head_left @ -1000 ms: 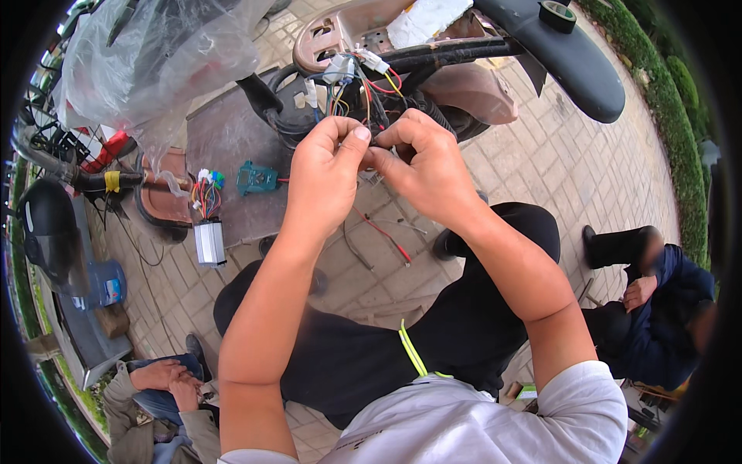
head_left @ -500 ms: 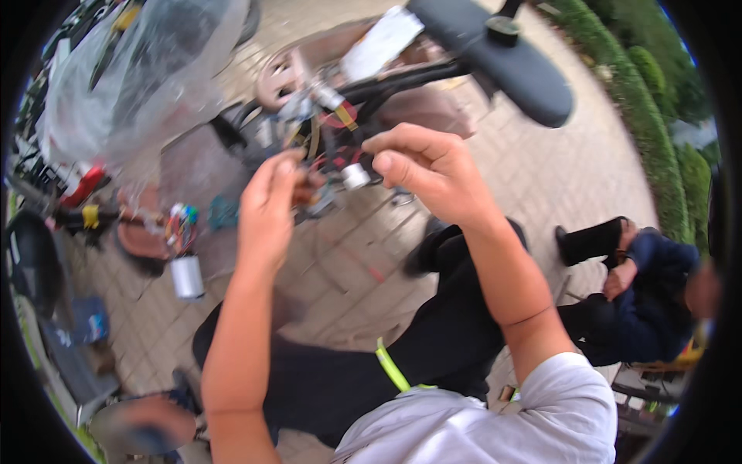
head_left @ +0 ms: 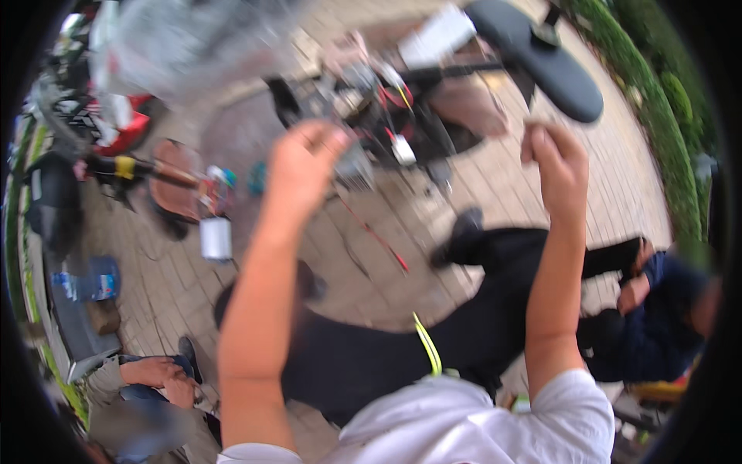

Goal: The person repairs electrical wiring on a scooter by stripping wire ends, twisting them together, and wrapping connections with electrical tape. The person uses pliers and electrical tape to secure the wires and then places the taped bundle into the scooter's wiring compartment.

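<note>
My left hand [head_left: 304, 165], smeared a little by motion, is raised left of the opened vehicle's wiring. Its fingers are curled together; whatever they pinch, if anything, does not show. My right hand [head_left: 558, 166] is up on the right, below the black seat [head_left: 541, 62], thumb and fingers pressed together, their contents hidden. Between my hands, red and yellow wires lead to a white plug connector [head_left: 403, 150] hanging from the vehicle body [head_left: 471, 108]. A silvery finned box [head_left: 355, 171] sits just right of my left hand.
A white cylinder [head_left: 216, 238] with coloured wires lies at left, near a brown pad [head_left: 173, 182]. A red wire [head_left: 402, 261] lies on the brick paving [head_left: 379, 294]. Clear plastic sheeting [head_left: 193, 46] covers the upper left. Two people sit nearby, lower left and right.
My hands have moved apart: the right one swung rightward away from the wiring, the left slightly right and up. The white connector hangs free between them. The view has shifted.
</note>
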